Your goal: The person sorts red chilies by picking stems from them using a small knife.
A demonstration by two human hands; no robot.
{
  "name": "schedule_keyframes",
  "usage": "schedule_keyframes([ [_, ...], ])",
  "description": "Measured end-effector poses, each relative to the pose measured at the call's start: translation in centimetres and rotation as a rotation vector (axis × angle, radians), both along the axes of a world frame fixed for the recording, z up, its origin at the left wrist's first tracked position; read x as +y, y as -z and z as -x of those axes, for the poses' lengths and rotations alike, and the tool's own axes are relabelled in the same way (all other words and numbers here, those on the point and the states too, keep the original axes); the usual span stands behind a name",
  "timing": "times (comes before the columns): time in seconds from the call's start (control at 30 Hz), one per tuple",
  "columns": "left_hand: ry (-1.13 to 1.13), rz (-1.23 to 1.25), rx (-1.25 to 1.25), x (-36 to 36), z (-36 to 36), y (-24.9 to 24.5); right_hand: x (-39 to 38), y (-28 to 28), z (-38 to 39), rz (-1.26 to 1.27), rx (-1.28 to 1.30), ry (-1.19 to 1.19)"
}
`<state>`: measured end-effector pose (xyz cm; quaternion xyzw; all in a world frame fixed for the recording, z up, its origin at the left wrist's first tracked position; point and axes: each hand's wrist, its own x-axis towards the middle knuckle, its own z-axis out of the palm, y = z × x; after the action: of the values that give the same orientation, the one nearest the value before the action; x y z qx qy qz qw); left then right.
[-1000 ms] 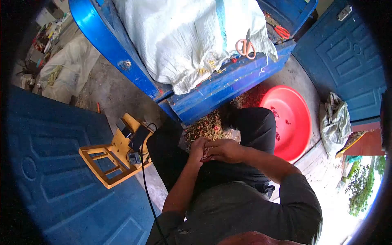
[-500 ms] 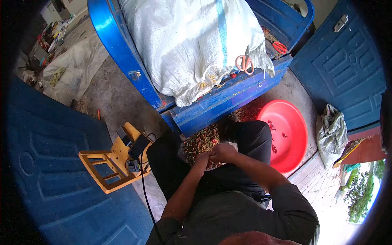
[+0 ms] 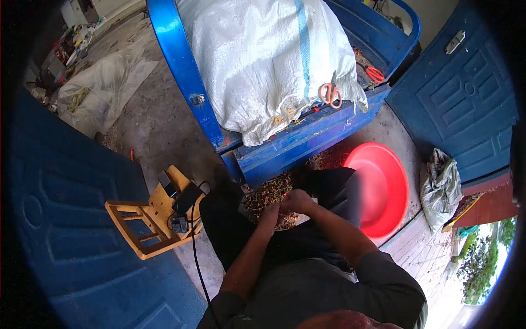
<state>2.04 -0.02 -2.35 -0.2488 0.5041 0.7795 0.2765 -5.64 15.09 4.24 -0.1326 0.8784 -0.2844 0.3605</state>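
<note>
My left hand [image 3: 269, 215] and my right hand [image 3: 297, 202] meet over my lap, fingertips close together. Both are closed, and whatever lies between the fingers is too small and too covered to make out. Just beyond and under them is a heap of dry brown stems with red bits [image 3: 263, 200], resting between my knees. A pale edge beside the heap is partly covered by my hands. To the right of my right knee stands a red plastic basin [image 3: 383, 189], partly smeared in the picture.
Ahead is a blue metal cart [image 3: 307, 145] bearing a bulging white woven sack [image 3: 257, 66]. Orange-handled scissors [image 3: 330, 95] and red-handled scissors [image 3: 375, 74] lie there. A wooden chair [image 3: 156, 216] with a black cable is at left. A crumpled sack [image 3: 441, 189] lies right, near blue doors.
The view has shifted slightly, so the cart and sack sit a little further right. My hands stay together over the heap. The dark red pieces seen in the basin before are blurred now.
</note>
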Motion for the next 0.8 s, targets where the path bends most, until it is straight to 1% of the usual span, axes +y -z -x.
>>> schedule_keyframes([
  [0.07,-0.022,0.022,-0.003,0.1,0.0,-1.6,0.3,0.1,-0.5,0.053,0.084,0.158],
  [0.1,-0.044,0.043,-0.012,0.1,0.0,-2.4,0.2,-0.5,-0.6,0.054,0.086,0.156],
  [0.13,-0.045,0.043,-0.009,-0.1,-0.1,-2.4,0.3,-1.0,-0.8,0.031,0.185,0.117],
  [0.17,-0.043,-0.035,0.052,-0.4,-0.3,-2.5,0.4,-1.6,-0.9,0.006,0.283,0.078],
  [0.2,-0.040,-0.113,0.111,-0.5,-0.5,-2.6,0.2,-2.2,-1.3,0.005,0.284,0.077],
  [0.27,-0.061,-0.146,0.107,-0.4,-0.6,-3.0,-0.2,-3.1,-1.9,-0.069,0.452,0.049],
  [0.3,-0.085,-0.178,0.099,-0.3,-0.6,-3.2,-0.1,-3.0,-1.6,-0.069,0.455,0.048],
  [0.37,-0.076,-0.189,0.091,-0.5,-0.7,-2.8,0.3,-2.3,-0.5,-0.023,0.352,-0.001],
  [0.4,-0.068,-0.200,0.081,-0.7,-0.7,-2.7,0.7,-2.0,0.0,-0.016,0.357,-0.002],
  [0.47,-0.091,-0.196,0.062,-1.1,-0.8,-3.9,1.6,-1.7,1.2,0.326,0.053,-0.053],
  [0.6,-0.085,-0.184,0.016,-1.1,-1.7,-4.6,2.4,-2.0,0.3,0.365,0.029,-0.019],
  [0.67,-0.085,-0.179,-0.020,-1.1,-1.6,-3.6,2.6,-2.0,-1.0,0.374,0.032,0.082],
  [0.7,-0.088,-0.181,-0.057,-1.0,-1.4,-3.4,2.9,-1.3,-1.6,0.434,-0.051,0.188],
  [0.73,-0.086,-0.174,-0.052,-1.0,-1.4,-3.9,3.1,-1.1,-2.4,0.441,-0.047,0.189],
  [0.8,-0.138,-0.266,-0.033,-1.1,-1.3,-4.7,3.3,-1.0,-3.8,0.500,-0.172,0.483],
])
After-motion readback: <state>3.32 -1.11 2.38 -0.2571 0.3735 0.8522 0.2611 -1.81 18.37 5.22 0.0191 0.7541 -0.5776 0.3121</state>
